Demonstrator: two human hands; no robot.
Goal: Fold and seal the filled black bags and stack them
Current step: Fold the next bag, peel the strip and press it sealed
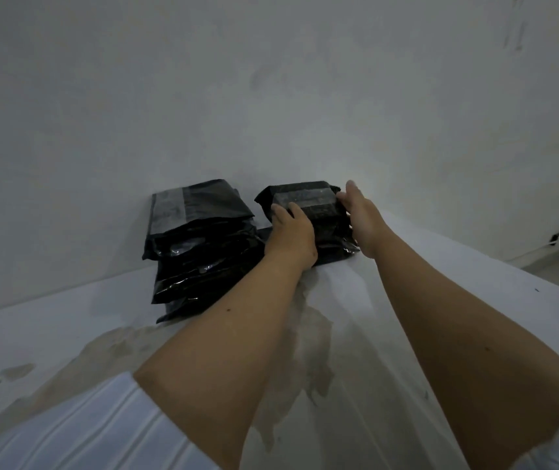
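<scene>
Your left hand [293, 232] on the near left of the folded bag [308, 205], your right hand [361, 215] against its right side, that bag atop a short pile, taller stack of bags [200, 252] just left, both on the table [67, 317] against the wall [271, 79] behind.

Lower bags of the left stack [200, 266] partly hidden behind the left forearm [224, 334]; both sleeves cut off by frame edge.

arms: bare forearms | sleeves [101, 425]: white, ribbed stripes, short | hands: no gloves
</scene>
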